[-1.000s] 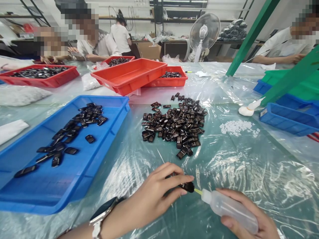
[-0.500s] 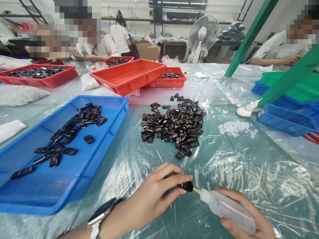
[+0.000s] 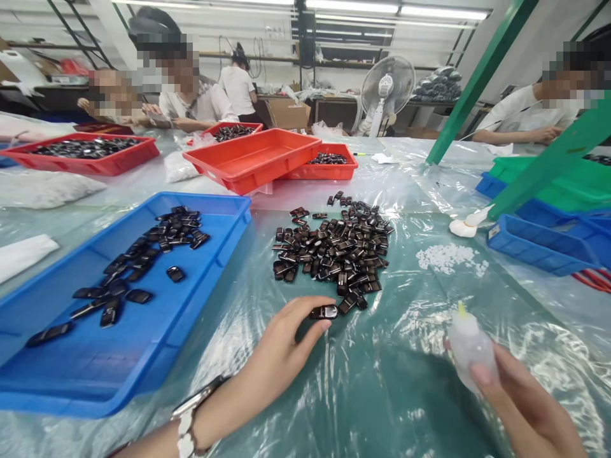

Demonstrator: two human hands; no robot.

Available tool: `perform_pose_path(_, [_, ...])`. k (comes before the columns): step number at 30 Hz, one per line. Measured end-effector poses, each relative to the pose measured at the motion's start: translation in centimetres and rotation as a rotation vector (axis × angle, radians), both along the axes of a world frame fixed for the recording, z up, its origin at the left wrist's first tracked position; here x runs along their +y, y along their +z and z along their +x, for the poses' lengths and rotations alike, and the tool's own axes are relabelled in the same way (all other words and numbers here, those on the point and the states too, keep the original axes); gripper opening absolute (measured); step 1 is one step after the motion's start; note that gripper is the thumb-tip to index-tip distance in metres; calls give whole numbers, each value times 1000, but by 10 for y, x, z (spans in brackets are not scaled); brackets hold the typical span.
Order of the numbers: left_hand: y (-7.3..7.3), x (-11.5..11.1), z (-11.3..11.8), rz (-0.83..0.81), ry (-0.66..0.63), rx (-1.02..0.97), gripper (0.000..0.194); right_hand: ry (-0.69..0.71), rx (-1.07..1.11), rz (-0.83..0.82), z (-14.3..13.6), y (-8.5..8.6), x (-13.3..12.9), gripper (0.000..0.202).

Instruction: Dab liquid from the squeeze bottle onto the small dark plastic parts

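Observation:
My left hand (image 3: 284,337) pinches a small, glossy black plastic piece (image 3: 324,312) between thumb and fingers, low over the sheet. Just beyond it lies a heap of similar black pieces (image 3: 334,245). In my right hand (image 3: 529,397) is a translucent squeeze bottle (image 3: 470,350), its yellow tip pointing up and away from the black piece. A scatter of tiny white bits (image 3: 446,259) lies beyond the bottle. At left, a blue tray (image 3: 191,324) holds several more black pieces in a loose row.
Red trays (image 3: 258,159) stand at the back, some filled with dark parts. Blue bins (image 3: 539,245) and a green bin (image 3: 534,178) sit at right beside a slanting green post (image 3: 477,89). Several people work around the plastic-covered table; a fan (image 3: 387,89) stands behind.
The bottle has moved right, away from the black piece, and turned tip-up. My left hand has shifted left and away from me, towards the heap, with the piece. The camera view has tilted up.

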State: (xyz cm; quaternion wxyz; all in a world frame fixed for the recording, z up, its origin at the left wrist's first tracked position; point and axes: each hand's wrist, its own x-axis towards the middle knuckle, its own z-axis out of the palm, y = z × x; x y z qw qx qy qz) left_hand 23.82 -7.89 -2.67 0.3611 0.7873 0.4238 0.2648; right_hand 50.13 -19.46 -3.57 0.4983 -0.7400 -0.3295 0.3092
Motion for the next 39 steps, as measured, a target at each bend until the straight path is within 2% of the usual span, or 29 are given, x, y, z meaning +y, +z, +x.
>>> perform_pose_path(3, [-2,-3,2,-43,-18,55,26,133,-127,153,13,-10,28,44])
perform_pose_path(5, [-2,-5,3,-51,-26,82,25,153,-187,170,20,-19,40,44])
perform_pose_path(9, [-2,-5,3,-33,-4,102,25,-23,-285,231,15,-27,31,67])
perform_pose_path(10, [-3,-5,3,-20,-2,100,25,-79,-313,252,8,-26,24,66])
perform_pose_path(12, [-4,-5,3,3,-21,95,24,-100,-342,248,-12,-21,12,45])
perform_pose_path(13, [-4,-5,4,18,-41,91,23,-37,-374,209,-24,-19,8,37])
perform_pose_path(14, [-5,-4,4,36,-66,87,23,90,-420,166,-36,-18,7,34])
perform_pose_path(17, [-5,-2,4,87,-127,86,21,481,-650,201,-62,-19,20,41])
perform_pose_path(19, [-6,-1,4,112,-142,91,21,607,-776,250,-69,-22,35,41])
perform_pose_path(21, [-6,-1,4,119,-146,98,22,648,-806,277,-70,-25,47,35])
perform_pose_path(24, [-7,-1,4,121,-144,100,21,692,-734,291,-69,-25,56,31])
perform_pose_path(28, [-7,-4,5,150,-138,84,21,712,-523,261,-70,-20,53,21])
perform_pose_path(32, [-4,-5,5,180,-165,32,22,652,-187,191,-68,-12,48,11])
perform_pose_path(39, [5,-9,6,178,-269,-77,25,584,465,100,-71,5,46,28])
